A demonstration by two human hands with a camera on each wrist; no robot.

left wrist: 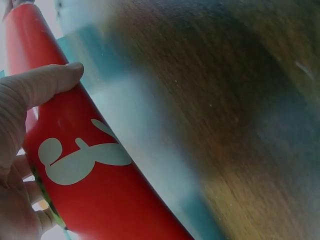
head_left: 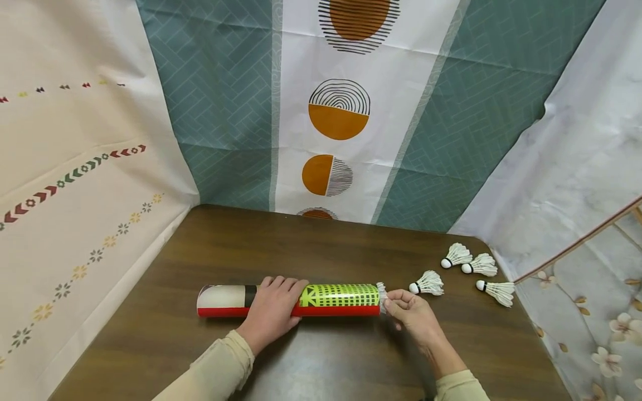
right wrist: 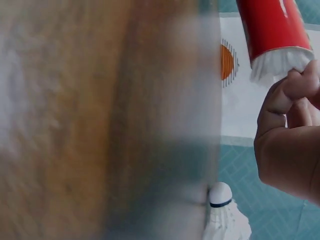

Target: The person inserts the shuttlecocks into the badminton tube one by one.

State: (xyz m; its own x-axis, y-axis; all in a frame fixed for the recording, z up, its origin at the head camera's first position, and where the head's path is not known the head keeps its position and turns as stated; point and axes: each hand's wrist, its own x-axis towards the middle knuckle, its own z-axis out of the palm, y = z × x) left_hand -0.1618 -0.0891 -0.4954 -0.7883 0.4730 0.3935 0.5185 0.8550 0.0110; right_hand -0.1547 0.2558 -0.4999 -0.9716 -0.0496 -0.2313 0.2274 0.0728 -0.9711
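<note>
A red, white and lime-green shuttlecock tube (head_left: 343, 298) lies on its side along the table. My left hand (head_left: 273, 306) grips it near the middle; in the left wrist view the thumb lies over the red side (left wrist: 100, 200) and the fingers curl round the other. At the tube's right end, the white feather skirt of a shuttlecock (head_left: 382, 295) sticks out of the mouth, its cork hidden inside. My right hand (head_left: 413, 317) pinches the edge of that skirt between thumb and fingertips. In the right wrist view the feathers (right wrist: 277, 62) fan out just past the rim.
Several loose shuttlecocks lie on the brown table (head_left: 341, 245) to the right: one (head_left: 428, 283) close beyond my right hand, others (head_left: 457, 254) farther back and one (head_left: 497, 292) by the right edge. Patterned cloths (head_left: 225, 111) hang behind and at both sides.
</note>
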